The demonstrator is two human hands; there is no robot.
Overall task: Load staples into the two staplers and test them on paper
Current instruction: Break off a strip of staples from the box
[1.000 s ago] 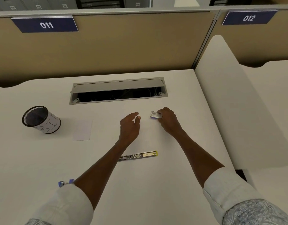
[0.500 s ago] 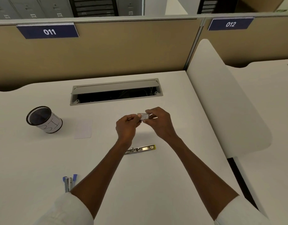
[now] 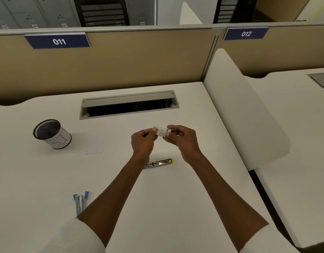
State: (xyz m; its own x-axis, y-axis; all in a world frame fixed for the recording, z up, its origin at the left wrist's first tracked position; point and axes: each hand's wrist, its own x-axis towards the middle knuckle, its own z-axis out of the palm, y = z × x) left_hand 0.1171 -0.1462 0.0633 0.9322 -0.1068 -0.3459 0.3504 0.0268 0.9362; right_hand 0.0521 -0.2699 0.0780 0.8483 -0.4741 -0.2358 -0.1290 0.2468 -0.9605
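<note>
White tabletop (image 3: 175, 198) carries everything here. Both hands are raised above it, meeting over its middle. The left hand (image 3: 142, 143) has its fingers (image 3: 151, 132) closed on the left end of a small staple box (image 3: 161, 132), and the right hand (image 3: 181, 138) has its fingers (image 3: 171, 129) closed on the box's right end, so the box sits between the two sets of fingertips, held clear of the tabletop. The box is pale with fine print on the face turned to the camera; the print is too small to read. Whether the box is open I cannot tell.

Just below the fingers, nearer the person and between the two wrists, lies a metal stapler (image 3: 160, 163) with a yellow tip at its right end, flat on the tabletop and partly hidden behind the left wrist. Further toward the person and left of the left forearm lies a second stapler (image 3: 80, 202) with blue ends, its lower part covered by the arm.

Left of the fingers, well apart, a white sheet of paper (image 3: 94, 144) lies flat. Beyond it, further left, stands a mesh cup (image 3: 52, 134) with a dark rim and a white band bearing handwritten marks.

Past the fingers, away from the person, a grey cable hatch (image 3: 129, 99) is set into the tabletop with its lid up and a dark slot under it. Behind that rises a tan partition (image 3: 121, 63) with a blue plate marked 011.
</note>
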